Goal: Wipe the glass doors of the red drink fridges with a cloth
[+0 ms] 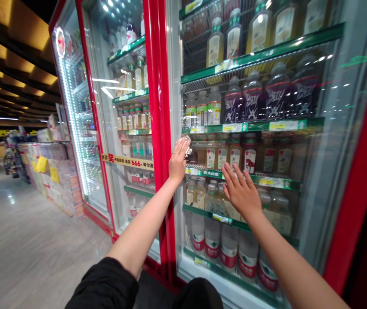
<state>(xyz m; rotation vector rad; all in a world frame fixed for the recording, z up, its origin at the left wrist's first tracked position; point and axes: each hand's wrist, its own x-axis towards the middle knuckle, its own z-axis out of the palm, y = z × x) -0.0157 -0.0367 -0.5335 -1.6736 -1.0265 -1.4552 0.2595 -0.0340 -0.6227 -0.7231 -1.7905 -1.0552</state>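
A crumpled white cloth [188,145] sits under the fingers of my left hand [178,161], pressed against the glass door near its left edge. Further right, my right hand [242,191] lies on or just in front of the same glass with its fingers spread and nothing in it. Behind the pane are green-edged shelves [254,127] of bottled drinks: dark purple bottles [252,96] above the hands, and large bottles with red and white labels [228,249] at the bottom.
A red door frame [162,128] stands left of my left hand, with another glass-door cooler [132,180] beyond it. Stacked boxes with yellow tags [50,171] line the pale floor [16,240] at the left. A red frame [357,163] edges the right side.
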